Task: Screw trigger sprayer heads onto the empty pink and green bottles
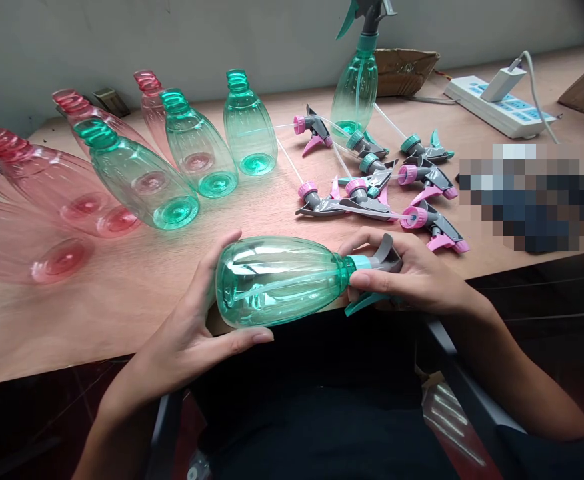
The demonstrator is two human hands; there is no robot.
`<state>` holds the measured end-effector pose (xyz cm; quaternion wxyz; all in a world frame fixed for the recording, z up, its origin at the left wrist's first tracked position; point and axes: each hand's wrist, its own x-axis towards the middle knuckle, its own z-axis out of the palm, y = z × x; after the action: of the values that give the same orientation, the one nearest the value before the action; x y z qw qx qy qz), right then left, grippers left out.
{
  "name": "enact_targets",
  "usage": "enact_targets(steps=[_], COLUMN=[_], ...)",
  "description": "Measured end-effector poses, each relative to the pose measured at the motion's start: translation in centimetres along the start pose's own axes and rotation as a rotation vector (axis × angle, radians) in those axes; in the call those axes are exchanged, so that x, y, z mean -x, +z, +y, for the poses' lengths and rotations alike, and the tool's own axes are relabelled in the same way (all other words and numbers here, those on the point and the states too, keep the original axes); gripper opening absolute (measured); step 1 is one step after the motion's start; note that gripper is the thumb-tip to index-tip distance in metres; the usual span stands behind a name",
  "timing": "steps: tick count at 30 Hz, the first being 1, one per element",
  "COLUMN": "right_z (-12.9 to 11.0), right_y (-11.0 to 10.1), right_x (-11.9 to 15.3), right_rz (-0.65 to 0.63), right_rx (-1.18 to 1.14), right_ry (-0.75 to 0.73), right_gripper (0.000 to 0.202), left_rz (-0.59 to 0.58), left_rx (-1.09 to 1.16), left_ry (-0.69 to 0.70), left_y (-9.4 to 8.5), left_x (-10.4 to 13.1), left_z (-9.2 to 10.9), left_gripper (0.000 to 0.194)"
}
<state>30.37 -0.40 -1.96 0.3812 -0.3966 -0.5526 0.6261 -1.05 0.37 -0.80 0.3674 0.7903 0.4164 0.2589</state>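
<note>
A clear green spray bottle (282, 280) lies on its side in the air at the table's front edge, its neck pointing right. Around its base end curls my left hand (197, 313), thumb below and fingers behind. My right hand (412, 273) grips the teal collar and the grey spray head (386, 257) at the neck, and a teal trigger (365, 303) hangs beneath. Through the green wall a thin dip tube shows inside the bottle. Behind the hands lie several loose spray heads (367, 197) with pink or teal collars and white tubes.
On the wooden table (172, 287), green bottles without heads (252, 127) and pink ones (62, 180) stand at the left. A green bottle with a spray head (356, 87) stands at the back. A power strip (502, 107) and a blurred-out patch are on the right.
</note>
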Motion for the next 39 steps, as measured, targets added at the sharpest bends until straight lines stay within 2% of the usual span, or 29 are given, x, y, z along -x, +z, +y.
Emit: enact_targets(steps=[29, 39], right_z=[0.05, 0.09], right_y=[-0.09, -0.09], right_x=[0.06, 0.07], right_rz=[0.027, 0.024], right_rx=[0.038, 0.038], right_ry=[0.004, 0.011], right_gripper=[0.032, 0.032], left_rz=[0.005, -0.005], left_rx=[-0.042, 0.015], left_ry=[0.013, 0.016], left_y=[-0.08, 0.01], left_x=[-0.08, -0.1], left_z=[0.03, 0.23], left_gripper=[0.098, 0.1])
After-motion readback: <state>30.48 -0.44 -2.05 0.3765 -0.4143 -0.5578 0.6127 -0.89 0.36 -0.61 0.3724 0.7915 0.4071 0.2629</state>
